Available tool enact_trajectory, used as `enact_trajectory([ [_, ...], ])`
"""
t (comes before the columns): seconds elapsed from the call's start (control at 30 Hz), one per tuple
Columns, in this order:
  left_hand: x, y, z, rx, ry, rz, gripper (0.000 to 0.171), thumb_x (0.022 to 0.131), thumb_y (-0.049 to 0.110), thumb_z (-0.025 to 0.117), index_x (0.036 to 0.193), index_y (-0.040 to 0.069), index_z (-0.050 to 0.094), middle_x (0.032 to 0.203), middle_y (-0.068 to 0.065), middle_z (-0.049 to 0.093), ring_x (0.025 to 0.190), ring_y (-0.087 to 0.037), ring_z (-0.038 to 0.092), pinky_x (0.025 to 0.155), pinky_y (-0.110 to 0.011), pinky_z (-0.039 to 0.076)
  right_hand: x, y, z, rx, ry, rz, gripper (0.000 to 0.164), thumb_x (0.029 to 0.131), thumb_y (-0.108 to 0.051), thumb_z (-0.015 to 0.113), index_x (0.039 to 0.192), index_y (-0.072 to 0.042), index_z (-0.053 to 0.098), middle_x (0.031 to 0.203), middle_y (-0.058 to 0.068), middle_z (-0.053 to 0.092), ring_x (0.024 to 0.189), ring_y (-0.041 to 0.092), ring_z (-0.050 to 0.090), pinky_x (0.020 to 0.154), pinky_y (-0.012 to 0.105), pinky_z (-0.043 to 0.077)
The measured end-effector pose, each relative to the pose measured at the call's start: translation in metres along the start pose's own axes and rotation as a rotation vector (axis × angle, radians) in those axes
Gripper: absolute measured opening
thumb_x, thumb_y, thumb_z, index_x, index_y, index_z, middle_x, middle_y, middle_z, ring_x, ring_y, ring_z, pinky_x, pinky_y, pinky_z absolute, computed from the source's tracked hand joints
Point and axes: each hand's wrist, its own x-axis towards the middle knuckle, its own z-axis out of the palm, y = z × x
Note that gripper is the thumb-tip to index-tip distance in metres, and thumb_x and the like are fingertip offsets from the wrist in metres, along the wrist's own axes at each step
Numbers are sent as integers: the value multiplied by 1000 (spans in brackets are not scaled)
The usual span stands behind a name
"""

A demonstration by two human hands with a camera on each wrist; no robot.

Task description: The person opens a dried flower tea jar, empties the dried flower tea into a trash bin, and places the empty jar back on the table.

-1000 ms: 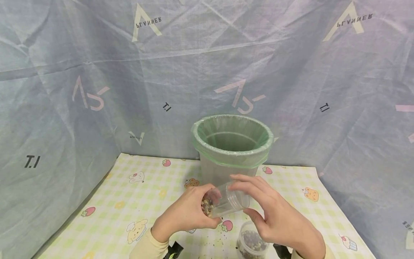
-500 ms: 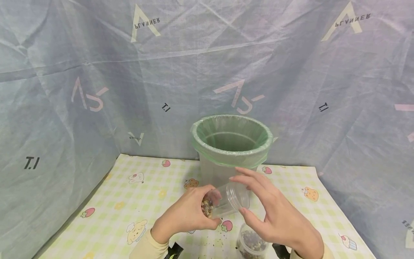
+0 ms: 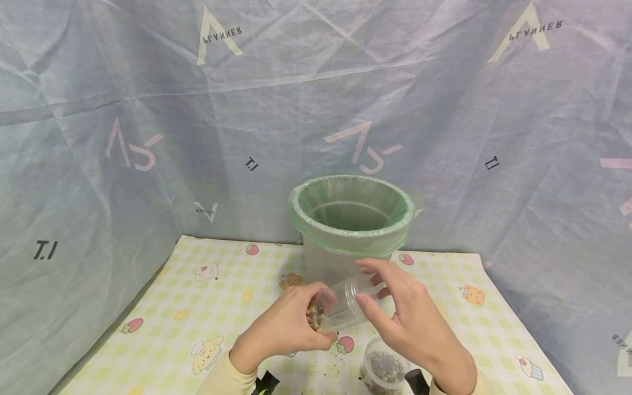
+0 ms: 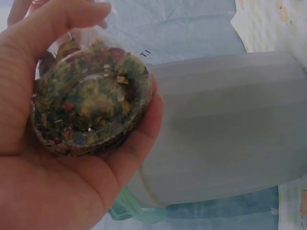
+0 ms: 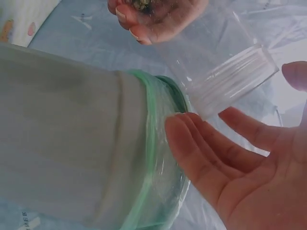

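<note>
In the head view my left hand (image 3: pixel 281 323) grips a clear plastic jar (image 3: pixel 340 307) round its base, the jar tilted with its ridged end up to the right. Mixed dry bits, brown, yellow and green, lie at its bottom; the left wrist view shows them through the jar base (image 4: pixel 91 103). My right hand (image 3: pixel 412 315) is spread about the ridged end (image 5: pixel 235 81), thumb on one side and fingers on the other. In the right wrist view gaps show between them and the plastic. A second clear tub (image 3: pixel 382 367) of similar bits stands below the right hand.
Just behind the hands stands a pale bin (image 3: pixel 350 244) with a green liner folded over its rim. Small crumbs (image 3: pixel 328 367) are scattered on the checked tablecloth (image 3: pixel 168 351). Grey-blue fabric (image 3: pixel 266 99) hangs at the back and sides.
My right hand has turned at the jar's ridged end, its fingers going behind and the thumb coming to the front. The left hand and jar stay nearly still.
</note>
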Motion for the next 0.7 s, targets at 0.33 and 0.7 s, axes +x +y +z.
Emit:
enact_trajectory([
  [0.33, 0, -1, 2, 0, -2, -6, 43, 80, 28, 85, 116, 27, 63, 103, 16, 65, 95, -3, 63, 85, -26, 53, 0, -3, 9, -57, 51, 97, 33, 96, -32, 72, 127, -23, 65, 92, -12, 63, 68, -1, 53, 60, 20, 49],
  [0.7, 0, 0, 4, 2, -9, -5, 40, 81, 26, 84, 115, 25, 64, 101, 13, 66, 90, -3, 63, 81, -25, 53, -1, -1, 11, -54, -43, 151, 28, 100, -39, 67, 120, -19, 63, 84, -11, 58, 55, -5, 44, 54, 20, 44],
])
